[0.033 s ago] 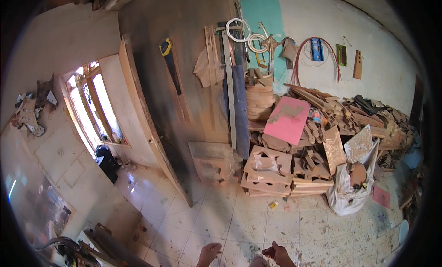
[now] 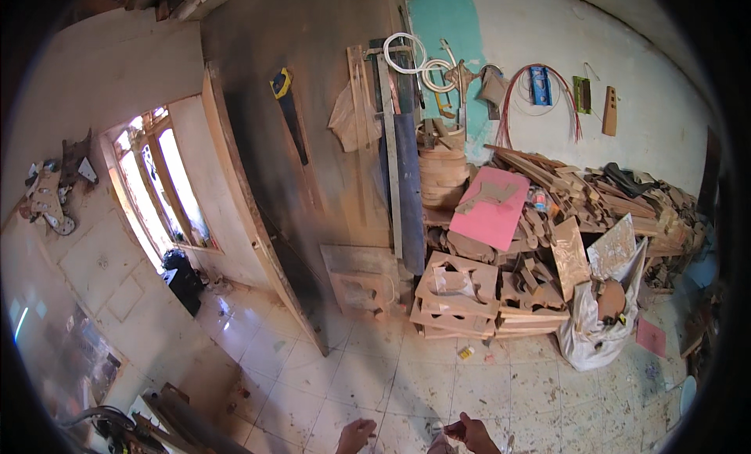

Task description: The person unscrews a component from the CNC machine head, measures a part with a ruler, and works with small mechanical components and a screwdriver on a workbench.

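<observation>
Peeking in at the very bottom edge are the person's two hands, low over the tiled floor [image 2: 438, 376]. The left hand [image 2: 356, 436] has its fingers curled in loosely, and I cannot tell if it holds anything. The right hand [image 2: 469, 433] is just beside it, with the fingers pinched together on a small pale thing [image 2: 440, 438] that sits between the two hands; it is too small to tell what it is. Only the hands and a bit of wrist show, so the arms are hidden. Well apart from the hands, against the far wall, is a big messy heap of wood pieces [image 2: 547, 243] with a pink board [image 2: 489, 211] leaning on it. A stack of cut-out wooden frames [image 2: 458, 297] stands on the floor in front of the heap, and a white sack [image 2: 598, 329] sits next to it. A hand saw [image 2: 288, 109] hangs on the dark wall panel, and white hose coils [image 2: 411, 59] and a red wire loop [image 2: 540, 94] hang higher up. A bright window [image 2: 160, 188] is on the left.
</observation>
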Action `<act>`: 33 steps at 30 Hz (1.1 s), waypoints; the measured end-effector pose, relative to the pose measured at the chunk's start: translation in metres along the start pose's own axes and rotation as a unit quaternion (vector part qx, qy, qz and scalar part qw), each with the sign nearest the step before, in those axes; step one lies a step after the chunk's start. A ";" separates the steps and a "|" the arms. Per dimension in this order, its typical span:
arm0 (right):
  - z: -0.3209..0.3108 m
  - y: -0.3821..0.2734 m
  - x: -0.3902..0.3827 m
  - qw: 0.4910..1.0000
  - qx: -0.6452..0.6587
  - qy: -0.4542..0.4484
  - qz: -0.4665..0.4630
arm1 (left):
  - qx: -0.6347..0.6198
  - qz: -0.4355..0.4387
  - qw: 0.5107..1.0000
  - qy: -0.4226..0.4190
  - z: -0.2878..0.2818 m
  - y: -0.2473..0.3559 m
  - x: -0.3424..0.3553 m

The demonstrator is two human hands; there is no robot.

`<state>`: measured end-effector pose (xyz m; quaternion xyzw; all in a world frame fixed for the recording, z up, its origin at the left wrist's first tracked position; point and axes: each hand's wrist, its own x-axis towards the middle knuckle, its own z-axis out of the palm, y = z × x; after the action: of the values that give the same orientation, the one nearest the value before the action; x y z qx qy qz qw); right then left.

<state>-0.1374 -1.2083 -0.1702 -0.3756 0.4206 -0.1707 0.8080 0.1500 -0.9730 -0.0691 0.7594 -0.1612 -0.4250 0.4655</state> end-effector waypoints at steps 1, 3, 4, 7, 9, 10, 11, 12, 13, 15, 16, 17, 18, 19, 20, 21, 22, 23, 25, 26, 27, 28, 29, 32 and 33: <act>0.009 -0.012 0.016 0.996 0.075 -0.021 0.031 | -0.044 0.010 0.999 -0.016 -0.004 -0.023 0.017; 0.054 -0.063 0.027 0.998 0.037 -0.037 0.016 | -0.132 0.022 0.990 -0.045 -0.016 -0.091 0.046; 0.060 -0.085 0.033 0.999 0.018 -0.033 0.005 | -0.043 0.000 0.999 -0.003 -0.010 -0.102 0.057; 0.061 -0.130 0.130 0.997 -0.024 -0.071 -0.001 | 0.279 0.085 0.950 0.116 -0.014 -0.139 0.113; 0.050 -0.165 0.164 0.997 -0.032 -0.064 -0.002 | 0.351 0.107 0.914 0.170 -0.008 -0.141 0.127; 0.048 -0.183 0.178 0.997 -0.033 -0.071 -0.011 | 0.293 0.033 0.937 0.188 -0.011 -0.147 0.125; 0.042 -0.201 0.192 0.996 -0.035 -0.076 -0.022 | 0.226 -0.025 0.955 0.192 -0.014 -0.147 0.128; 0.038 -0.215 0.203 0.995 -0.037 -0.082 -0.032 | 0.188 -0.047 0.962 0.192 -0.015 -0.141 0.137; 0.031 -0.224 0.218 0.996 -0.026 -0.080 -0.041 | 0.159 -0.058 0.967 0.191 -0.016 -0.135 0.145; 0.026 -0.243 0.236 0.996 -0.053 -0.044 -0.062 | 0.111 -0.069 0.972 0.194 -0.015 -0.124 0.159; 0.024 -0.250 0.243 0.998 -0.031 -0.021 -0.059 | 0.092 -0.070 0.974 0.193 -0.015 -0.117 0.167; 0.016 -0.250 0.257 0.997 0.021 -0.041 -0.065 | 0.076 -0.067 0.976 0.192 -0.016 -0.110 0.177; 0.010 -0.246 0.269 0.996 0.020 -0.060 -0.064 | 0.065 -0.063 0.977 0.192 -0.019 -0.105 0.182; 0.000 -0.245 0.284 0.995 0.014 -0.075 -0.069 | 0.053 -0.059 0.979 0.188 -0.017 -0.097 0.193; -0.002 -0.246 0.294 0.993 0.006 -0.094 -0.073 | 0.042 -0.056 0.980 0.187 -0.017 -0.093 0.202; -0.004 -0.242 0.299 0.980 0.029 -0.165 -0.105 | 0.032 -0.051 0.981 0.186 -0.018 -0.091 0.210; 0.012 -0.241 0.292 0.998 0.024 -0.052 -0.031 | 0.022 -0.050 0.981 0.187 -0.020 -0.090 0.217; 0.027 -0.246 0.286 0.999 0.024 -0.023 0.001 | 0.013 -0.047 0.982 0.184 -0.022 -0.091 0.222; 0.053 -0.251 0.288 0.999 0.017 0.002 0.037 | -0.002 -0.036 0.984 0.172 -0.027 -0.091 0.234; 0.068 -0.253 0.293 0.999 0.008 -0.010 0.044 | -0.008 -0.031 0.985 0.169 -0.031 -0.096 0.237; 0.082 -0.257 0.299 0.999 -0.001 -0.021 0.050 | -0.014 -0.024 0.986 0.165 -0.034 -0.100 0.238; 0.095 -0.269 0.304 0.999 -0.020 -0.018 0.034 | -0.022 -0.010 0.987 0.156 -0.037 -0.103 0.244; 0.112 -0.285 0.310 0.999 -0.037 -0.017 0.020 | -0.026 0.006 0.989 0.146 -0.040 -0.107 0.245; 0.139 -0.324 0.353 0.994 -0.046 -0.057 -0.079 | -0.026 0.059 0.991 0.119 -0.061 -0.120 0.251; 0.151 -0.342 0.365 0.988 -0.055 -0.071 -0.126 | -0.011 0.033 0.993 0.112 -0.070 -0.115 0.257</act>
<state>0.2126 -1.5804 -0.0599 -0.4802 0.3202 -0.2209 0.7862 0.3389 -1.0386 -0.2793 0.7910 -0.1286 -0.3236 0.5031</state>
